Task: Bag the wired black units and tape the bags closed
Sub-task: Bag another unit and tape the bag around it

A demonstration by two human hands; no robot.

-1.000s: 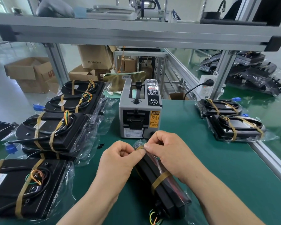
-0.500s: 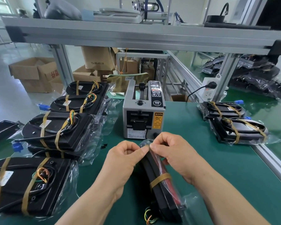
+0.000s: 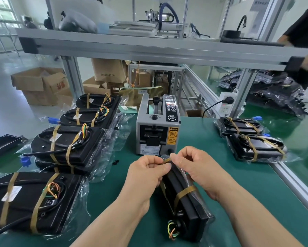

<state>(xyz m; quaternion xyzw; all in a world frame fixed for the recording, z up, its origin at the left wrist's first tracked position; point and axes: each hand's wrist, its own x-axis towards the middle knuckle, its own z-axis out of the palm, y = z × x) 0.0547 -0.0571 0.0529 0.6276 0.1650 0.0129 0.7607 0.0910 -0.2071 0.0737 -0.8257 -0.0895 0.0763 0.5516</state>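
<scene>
Amber tape is being pinched by left hand and right hand; smoothing it flat likely seals the bag.

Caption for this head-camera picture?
Left hand and right hand pinch the bag top over a black unit before the tape dispenser.

Both hands — pinching bagged unit

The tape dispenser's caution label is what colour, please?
The label is orange-yellow with black print, clearest in the head view.
</scene>
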